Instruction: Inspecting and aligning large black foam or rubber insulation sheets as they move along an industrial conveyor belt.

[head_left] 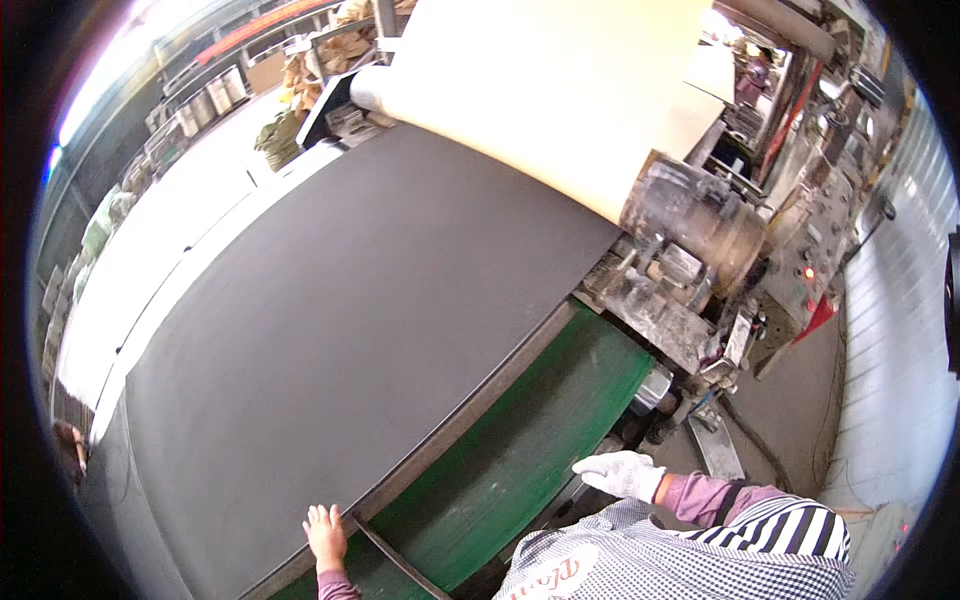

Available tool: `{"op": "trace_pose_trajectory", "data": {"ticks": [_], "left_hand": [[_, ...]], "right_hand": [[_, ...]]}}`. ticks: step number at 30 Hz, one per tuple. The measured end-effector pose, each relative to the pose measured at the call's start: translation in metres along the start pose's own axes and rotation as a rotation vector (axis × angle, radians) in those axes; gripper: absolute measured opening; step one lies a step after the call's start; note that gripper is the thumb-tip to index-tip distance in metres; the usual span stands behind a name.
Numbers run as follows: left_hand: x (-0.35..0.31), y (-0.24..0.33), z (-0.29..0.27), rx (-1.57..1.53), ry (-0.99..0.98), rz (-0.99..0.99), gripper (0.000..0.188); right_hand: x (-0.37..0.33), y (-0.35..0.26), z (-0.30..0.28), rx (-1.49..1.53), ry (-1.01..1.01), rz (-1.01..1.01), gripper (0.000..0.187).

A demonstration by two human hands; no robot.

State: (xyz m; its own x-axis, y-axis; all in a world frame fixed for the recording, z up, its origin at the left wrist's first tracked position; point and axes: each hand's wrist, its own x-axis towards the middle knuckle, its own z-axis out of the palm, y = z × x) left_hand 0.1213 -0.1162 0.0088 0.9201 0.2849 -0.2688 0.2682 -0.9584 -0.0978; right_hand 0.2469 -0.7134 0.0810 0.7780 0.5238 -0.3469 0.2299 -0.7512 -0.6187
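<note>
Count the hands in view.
2. A bare left hand rests flat on the black sheet's near edge; a white-gloved right hand sits by the green belt. Others may be hidden.

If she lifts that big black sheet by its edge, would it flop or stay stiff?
Probably floppy: the black sheet is thin and droops over the near-left end. Likely heavy, since it covers the whole green belt. Her bare left hand rests at its edge.

Factory hall. Corrugated metal wall (905, 330) on right, pale grey. Bare concrete floor (790, 420) beneath it, cable (755, 440) trailing across. Bright daylight from window strip (100, 85) upper left. Stacked cardboard (300, 75) and metal racks (205, 100) at far end.
</note>
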Motion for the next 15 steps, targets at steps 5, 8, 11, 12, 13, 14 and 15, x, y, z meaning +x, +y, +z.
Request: {"op": "trace_pose_trajectory", "data": {"ticks": [5,8,11,12,13,14,15], "left_hand": [[0.042,0.124,-0.035,-0.173,0.541,-0.129,0.058],[0.055,0.182,-0.057,-0.259,0.514,-0.214,0.068],[0.072,0.217,-0.062,-0.294,0.344,-0.233,0.077],[0.07,0.213,-0.06,-0.36,0.357,-0.185,0.075],[0.069,0.209,-0.058,-0.435,0.359,-0.098,0.072],[0.062,0.192,-0.053,-0.339,0.444,-0.056,0.057],[0.052,0.172,-0.047,-0.36,0.484,-0.096,0.051]], "right_hand": [[-0.02,-0.004,0.004,0.125,0.024,0.21,0.033],[-0.018,-0.017,0.012,0.278,0.068,0.314,0.027],[-0.006,-0.032,0.025,0.306,0.035,0.271,0.026],[-0.002,-0.034,0.025,0.314,0.024,0.227,0.025],[0.0,-0.034,0.023,0.322,0.017,0.195,0.025],[0.0,-0.033,0.021,0.313,0.055,0.202,0.025],[0.0,-0.028,0.016,0.312,0.011,0.247,0.025]]}}
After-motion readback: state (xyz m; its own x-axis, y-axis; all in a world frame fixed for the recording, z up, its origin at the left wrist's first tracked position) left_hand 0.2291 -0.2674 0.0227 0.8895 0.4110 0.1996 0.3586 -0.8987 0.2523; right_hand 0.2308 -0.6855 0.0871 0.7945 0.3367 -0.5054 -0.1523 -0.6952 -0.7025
